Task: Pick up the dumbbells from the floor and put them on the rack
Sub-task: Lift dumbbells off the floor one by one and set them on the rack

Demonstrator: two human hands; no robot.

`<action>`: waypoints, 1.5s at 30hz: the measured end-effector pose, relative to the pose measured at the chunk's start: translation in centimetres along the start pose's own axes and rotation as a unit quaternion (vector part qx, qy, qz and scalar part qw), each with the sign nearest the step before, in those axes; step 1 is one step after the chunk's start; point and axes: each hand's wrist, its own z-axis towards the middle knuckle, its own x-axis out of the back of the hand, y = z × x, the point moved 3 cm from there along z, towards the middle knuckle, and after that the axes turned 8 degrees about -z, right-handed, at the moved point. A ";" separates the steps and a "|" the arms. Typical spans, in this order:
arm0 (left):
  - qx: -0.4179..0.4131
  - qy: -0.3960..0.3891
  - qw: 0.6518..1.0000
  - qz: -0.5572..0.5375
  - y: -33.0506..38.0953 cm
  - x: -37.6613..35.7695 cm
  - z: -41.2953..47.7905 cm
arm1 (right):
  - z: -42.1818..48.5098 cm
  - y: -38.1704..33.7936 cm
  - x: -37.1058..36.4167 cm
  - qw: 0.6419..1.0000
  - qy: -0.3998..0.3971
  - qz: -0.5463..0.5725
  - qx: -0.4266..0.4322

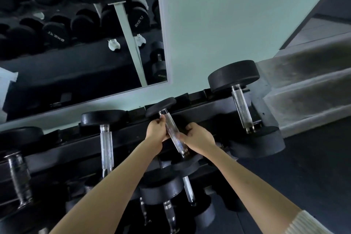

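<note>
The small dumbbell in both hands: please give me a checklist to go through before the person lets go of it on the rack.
1. Both hands on the handle: ok. The left hand and the right hand touch the small dumbbell at its metal handle.
2. Far end over the rack: ok, it sits at the back rail.
3. Near end seated on the front rail: cannot tell, the hands and shadow hide it.
4. Room beside the neighbours: ok, gaps show to the left dumbbell and the big right dumbbell.
5. Fingers free from under the handle: cannot tell.
</note>
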 end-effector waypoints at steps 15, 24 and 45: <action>0.097 0.005 0.977 -0.190 1.4 4.4 -0.5 | -0.8 -0.3 -1.0 0.998 0.001 0.058 0.013; 0.069 -0.008 0.975 -0.211 2.9 3.5 1.1 | -0.3 -0.4 -2.2 0.999 -0.008 0.013 0.036; 0.018 -0.020 0.996 -0.090 5.4 1.4 1.4 | -0.1 -0.9 -3.1 0.996 0.034 0.080 -0.010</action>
